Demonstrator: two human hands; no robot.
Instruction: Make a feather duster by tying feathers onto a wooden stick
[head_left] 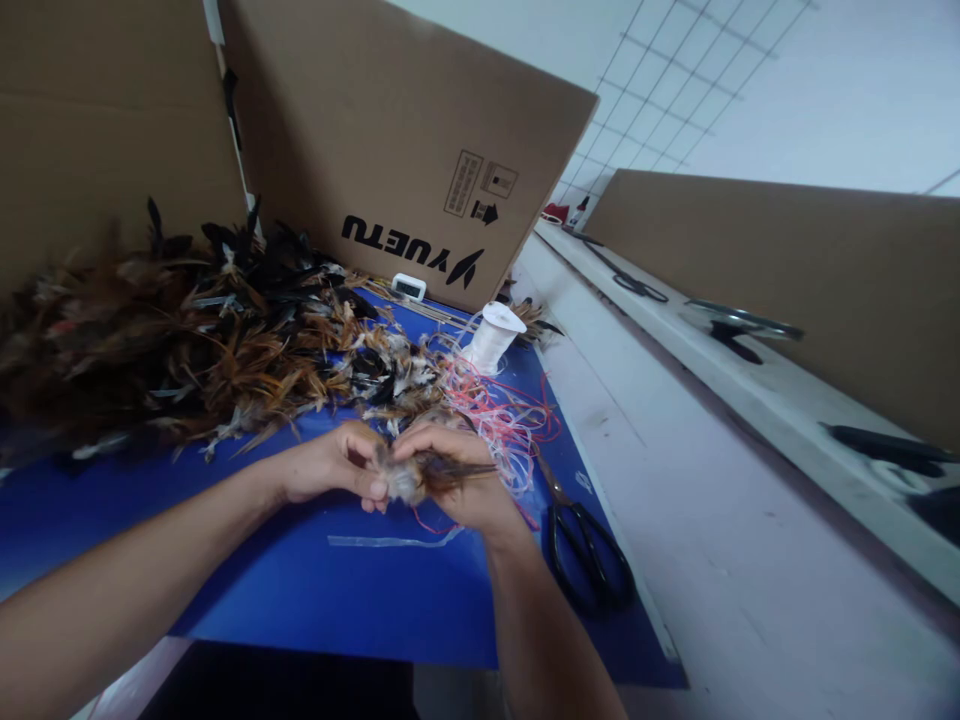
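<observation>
We list, at the middle of the blue table [262,590], one small bunch of feathers [405,482], pale and fluffy at one end, dark at the other, raised between two bare hands. Left hand [334,465]: thumb and fingertips drawn narrow, pinching at the fluffy end. Right hand [480,505]: fingers curled around the bunch, dark tips lying across the palm; how firmly it grips, we cannot tell. For good handling, we would judge: a light pinch, fluffy ends kept level, tips lying one way, no crushing of the down. Nearby stock: one large heap of loose feathers [247,370], to the left; one white spool [491,342], beside a pink-and-white tangle of string [499,410]; one clear strip [386,542], flat below the hands; one pair of black-handled scissors [589,555], near the right wrist.
</observation>
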